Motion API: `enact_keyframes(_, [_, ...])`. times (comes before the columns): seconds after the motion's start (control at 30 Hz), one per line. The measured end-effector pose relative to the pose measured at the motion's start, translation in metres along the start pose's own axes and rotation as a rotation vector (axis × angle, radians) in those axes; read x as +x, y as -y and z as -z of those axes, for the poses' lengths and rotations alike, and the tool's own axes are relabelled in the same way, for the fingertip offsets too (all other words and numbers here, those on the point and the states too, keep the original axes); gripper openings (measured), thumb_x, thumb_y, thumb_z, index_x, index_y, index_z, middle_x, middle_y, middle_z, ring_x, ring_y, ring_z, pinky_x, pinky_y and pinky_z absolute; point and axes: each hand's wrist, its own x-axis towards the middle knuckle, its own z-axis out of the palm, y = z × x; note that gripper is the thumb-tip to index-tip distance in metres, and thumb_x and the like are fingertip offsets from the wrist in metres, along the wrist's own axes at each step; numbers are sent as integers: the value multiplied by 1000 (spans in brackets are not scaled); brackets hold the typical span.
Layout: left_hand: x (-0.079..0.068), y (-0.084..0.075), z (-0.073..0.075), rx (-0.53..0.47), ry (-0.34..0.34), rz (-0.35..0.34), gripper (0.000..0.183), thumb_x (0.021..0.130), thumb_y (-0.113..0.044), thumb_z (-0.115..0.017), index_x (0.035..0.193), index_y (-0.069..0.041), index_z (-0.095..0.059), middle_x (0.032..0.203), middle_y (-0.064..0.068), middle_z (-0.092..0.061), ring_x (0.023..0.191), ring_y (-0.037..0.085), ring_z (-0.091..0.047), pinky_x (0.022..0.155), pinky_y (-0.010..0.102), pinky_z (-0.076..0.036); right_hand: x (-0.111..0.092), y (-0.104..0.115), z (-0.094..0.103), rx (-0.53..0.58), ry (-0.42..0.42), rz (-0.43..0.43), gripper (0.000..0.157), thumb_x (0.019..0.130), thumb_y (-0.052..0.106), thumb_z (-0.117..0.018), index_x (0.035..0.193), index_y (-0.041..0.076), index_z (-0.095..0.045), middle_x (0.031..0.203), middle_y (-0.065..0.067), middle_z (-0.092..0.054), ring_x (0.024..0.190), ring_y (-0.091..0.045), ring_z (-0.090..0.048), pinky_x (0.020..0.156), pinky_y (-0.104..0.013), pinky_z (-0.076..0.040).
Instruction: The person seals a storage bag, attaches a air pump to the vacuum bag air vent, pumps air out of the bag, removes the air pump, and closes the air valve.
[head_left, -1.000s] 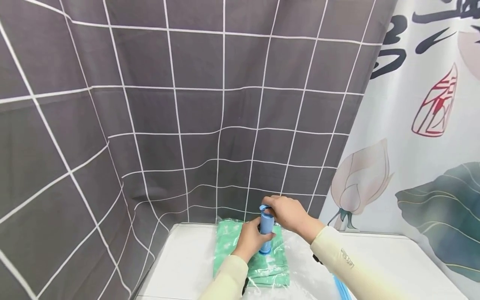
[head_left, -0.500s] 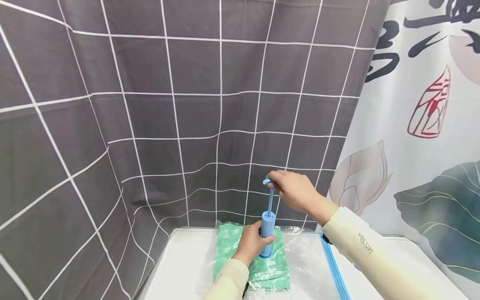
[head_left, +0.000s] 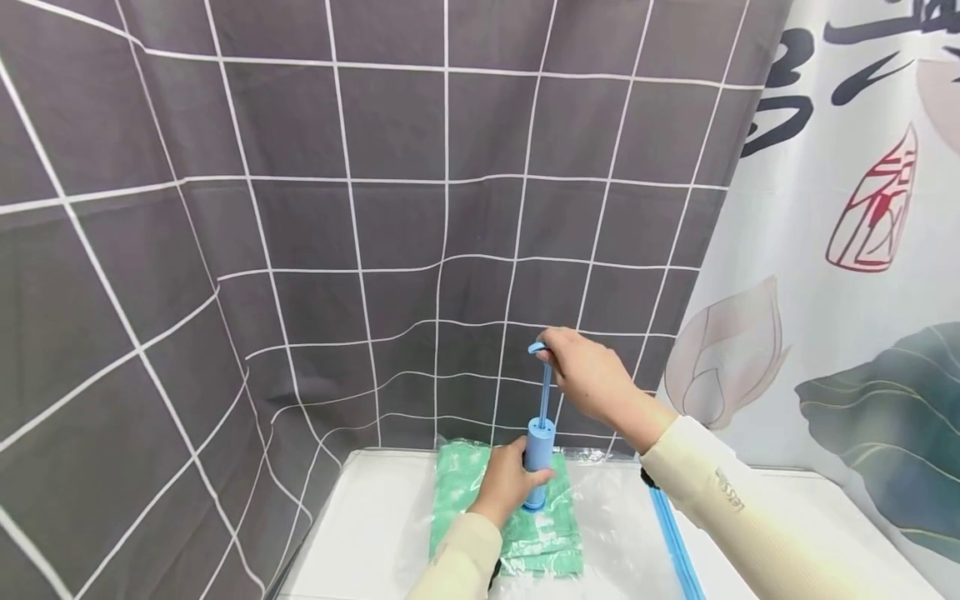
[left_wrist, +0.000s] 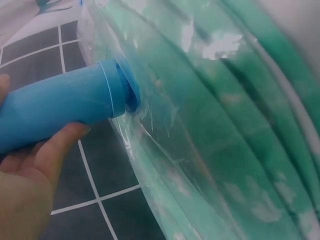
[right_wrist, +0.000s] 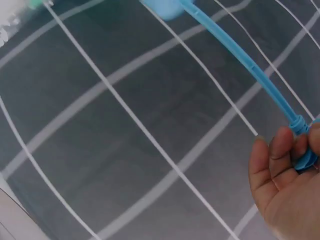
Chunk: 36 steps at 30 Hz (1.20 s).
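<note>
A blue hand pump [head_left: 539, 450] stands roughly upright on a clear plastic bag [head_left: 615, 517] that holds folded green fabric [head_left: 543, 546]. My left hand [head_left: 506, 482] grips the pump's barrel, thumb across its near side. Up above, my right hand [head_left: 588, 375] holds the pump's handle [head_left: 537, 347], with the thin rod [head_left: 545, 396] drawn well out of the barrel. In the left wrist view the barrel's flanged end [left_wrist: 115, 90] meets the bag's surface. The right wrist view has curled fingers [right_wrist: 282, 152] around the handle, partly hiding it.
The bag lies on a white table [head_left: 375, 508]. A blue strip [head_left: 675, 542] runs along the bag's right side. Behind the table hangs a dark grid-patterned curtain [head_left: 390, 225], with a white printed cloth [head_left: 720, 300] at the right.
The right hand has raised the handle from the barrel's top, exposing the rod, mostly in the first half second and slightly more since. The left hand keeps its grip on the barrel.
</note>
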Motion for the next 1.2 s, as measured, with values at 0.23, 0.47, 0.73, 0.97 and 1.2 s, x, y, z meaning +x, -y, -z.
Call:
enact_keyframes(0.23, [4,0,0,0,22,13,47,94,-28,-96,130,-4,-76,118,15,-86,104,32,-84,90,49,-71,-26,-7,-48,-15,67,-3,10,115,21,-67,115,11,-66,91,-2,-67,67,-12,-56,55,-34,-53])
enact_keyframes(0.47, [2,2,-3,30,7,-18,43,93,-23,-97,126,-4,-76,116,15,-86,103,32,-84,89,47,-70,-49,-8,-83,17,122,-59,9,113,20,-70,119,13,-70,103,-3,-76,76,-15,-70,59,-36,-58])
enact_keyframes(0.73, [1,2,-3,47,3,-33,43,93,-22,-96,126,-4,-75,116,16,-86,103,33,-84,88,47,-70,-53,-10,-89,45,108,-82,7,114,20,-69,118,14,-69,102,-4,-75,77,-17,-70,61,-39,-60])
enact_keyframes(0.97, [0,-1,-3,50,9,-21,46,93,-24,-96,128,-2,-74,114,17,-86,103,35,-84,91,51,-70,-33,-11,-51,63,93,-75,10,117,23,-63,112,16,-67,90,1,-67,73,-13,-59,61,-38,-54])
enact_keyframes(1.2, [-2,-2,-3,80,-4,-34,52,92,-27,-97,130,0,-74,111,18,-86,100,35,-85,88,47,-71,1,-8,11,61,31,-57,18,118,26,-59,105,16,-65,84,0,-60,72,-17,-57,65,-39,-51])
